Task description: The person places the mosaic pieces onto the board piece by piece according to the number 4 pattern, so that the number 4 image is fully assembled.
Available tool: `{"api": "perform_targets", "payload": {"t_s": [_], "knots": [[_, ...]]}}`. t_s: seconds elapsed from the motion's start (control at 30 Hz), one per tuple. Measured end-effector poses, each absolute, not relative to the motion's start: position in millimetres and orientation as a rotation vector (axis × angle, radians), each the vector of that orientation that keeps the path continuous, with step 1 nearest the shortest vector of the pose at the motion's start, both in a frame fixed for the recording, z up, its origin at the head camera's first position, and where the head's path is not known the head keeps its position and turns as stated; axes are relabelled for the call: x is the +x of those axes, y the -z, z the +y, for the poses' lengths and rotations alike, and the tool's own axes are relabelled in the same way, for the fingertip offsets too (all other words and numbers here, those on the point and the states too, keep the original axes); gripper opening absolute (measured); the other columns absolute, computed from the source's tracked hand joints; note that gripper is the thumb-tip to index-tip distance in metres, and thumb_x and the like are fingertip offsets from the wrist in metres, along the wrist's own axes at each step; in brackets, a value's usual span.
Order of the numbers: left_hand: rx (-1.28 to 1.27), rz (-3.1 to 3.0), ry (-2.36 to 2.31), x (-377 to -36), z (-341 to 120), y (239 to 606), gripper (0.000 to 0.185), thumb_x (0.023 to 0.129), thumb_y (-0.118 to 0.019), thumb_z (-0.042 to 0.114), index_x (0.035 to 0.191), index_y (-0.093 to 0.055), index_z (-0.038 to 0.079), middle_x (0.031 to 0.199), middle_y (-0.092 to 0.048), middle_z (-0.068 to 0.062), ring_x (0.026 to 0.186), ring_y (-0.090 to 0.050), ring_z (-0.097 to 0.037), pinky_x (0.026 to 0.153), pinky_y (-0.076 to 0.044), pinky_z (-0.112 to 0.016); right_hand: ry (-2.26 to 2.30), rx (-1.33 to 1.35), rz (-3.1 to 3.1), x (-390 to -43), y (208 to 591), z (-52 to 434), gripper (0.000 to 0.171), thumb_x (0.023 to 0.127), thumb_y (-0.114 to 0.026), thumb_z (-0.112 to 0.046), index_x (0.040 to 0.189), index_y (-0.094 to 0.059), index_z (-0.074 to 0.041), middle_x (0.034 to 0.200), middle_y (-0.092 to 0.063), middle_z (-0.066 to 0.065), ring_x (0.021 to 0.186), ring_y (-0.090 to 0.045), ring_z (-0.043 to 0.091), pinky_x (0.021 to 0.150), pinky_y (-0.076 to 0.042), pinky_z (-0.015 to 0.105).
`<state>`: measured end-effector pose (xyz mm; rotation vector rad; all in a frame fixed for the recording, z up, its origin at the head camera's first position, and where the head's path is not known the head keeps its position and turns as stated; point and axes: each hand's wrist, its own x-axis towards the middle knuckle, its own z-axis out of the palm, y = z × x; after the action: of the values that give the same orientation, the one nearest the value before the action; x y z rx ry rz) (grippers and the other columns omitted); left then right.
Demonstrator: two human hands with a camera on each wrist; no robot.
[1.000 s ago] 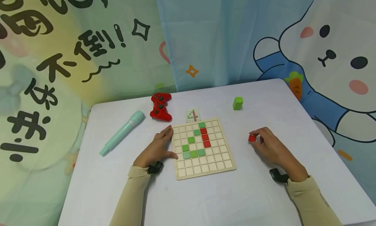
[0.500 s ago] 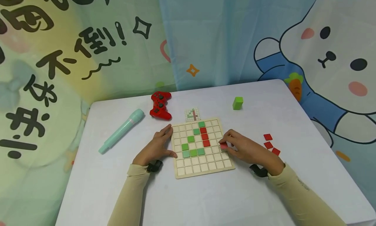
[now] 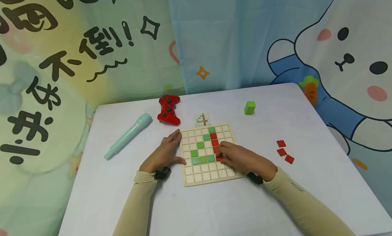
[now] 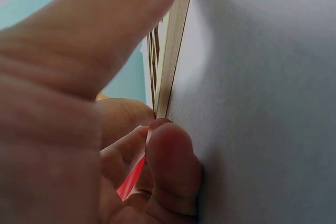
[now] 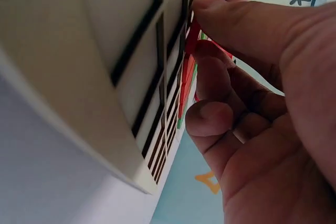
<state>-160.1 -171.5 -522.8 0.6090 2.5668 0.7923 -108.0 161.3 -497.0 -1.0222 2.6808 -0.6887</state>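
Note:
A wooden grid board (image 3: 192,185) lies on the white table, with green and red square tiles in several of its cells. My left hand (image 3: 163,154) rests along the board's left edge, thumb and fingers spread against it. Over the board's right half, my right hand (image 3: 243,158) pinches a red tile (image 5: 193,34) between thumb and fingertips, right at the cell below the column of red tiles (image 3: 214,142). That hand covers several cells at the right. In the right wrist view the held tile is close against the grid.
Loose red tiles (image 3: 281,152) lie to the right of the board. Behind it are a small pattern card (image 3: 202,119), a green block (image 3: 249,108) and a red game controller (image 3: 168,109). A mint-green tube-shaped object (image 3: 128,136) lies at the left. A printed curtain hangs behind the table.
My right hand has carried the red tile leftward from the table's right side onto the board, uncovering the loose red tiles. The left hand has stayed at the board's edge.

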Motion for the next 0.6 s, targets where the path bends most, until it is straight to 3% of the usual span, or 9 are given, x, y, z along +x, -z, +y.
{"api": "perform_targets", "payload": {"t_s": [0.27, 0.47, 0.6], "knots": [[0.607, 2.558, -0.797, -160.2, -169.4, 520.8, 0.121, 0.077, -0.095, 0.039, 0.169, -0.023, 0.007, 0.182, -0.013, -0.008, 0.155, -0.035, -0.041, 0.125, -0.040, -0.051, 0.751, -1.009, 2.652, -111.1, 499.4, 160.4, 0.011, 0.099, -0.076, -0.013, 0.109, -0.072, -0.013, 0.112, -0.064, -0.003, 0.098, -0.060, 0.009, 0.087, -0.057, 0.029], [0.590, 2.556, -0.809, -157.9, -170.2, 521.2, 0.122, 0.076, -0.096, 0.038, 0.170, -0.024, 0.008, 0.182, -0.013, -0.006, 0.153, -0.036, -0.039, 0.124, -0.042, -0.050, 0.825, -0.900, 2.690, -106.4, 492.4, 177.0, 0.018, 0.103, -0.071, -0.016, 0.120, -0.073, -0.012, 0.119, -0.067, 0.000, 0.101, -0.062, 0.011, 0.091, -0.058, 0.032], [0.591, 2.553, -0.828, -156.5, -171.1, 519.6, 0.121, 0.077, -0.096, 0.037, 0.169, -0.024, 0.006, 0.182, -0.014, -0.007, 0.151, -0.037, -0.039, 0.123, -0.043, -0.050, 0.918, -0.711, 2.866, -93.8, 486.9, 213.6, 0.022, 0.102, -0.071, -0.009, 0.124, -0.072, -0.010, 0.118, -0.069, 0.002, 0.094, -0.057, 0.007, 0.081, -0.056, 0.027]]}}
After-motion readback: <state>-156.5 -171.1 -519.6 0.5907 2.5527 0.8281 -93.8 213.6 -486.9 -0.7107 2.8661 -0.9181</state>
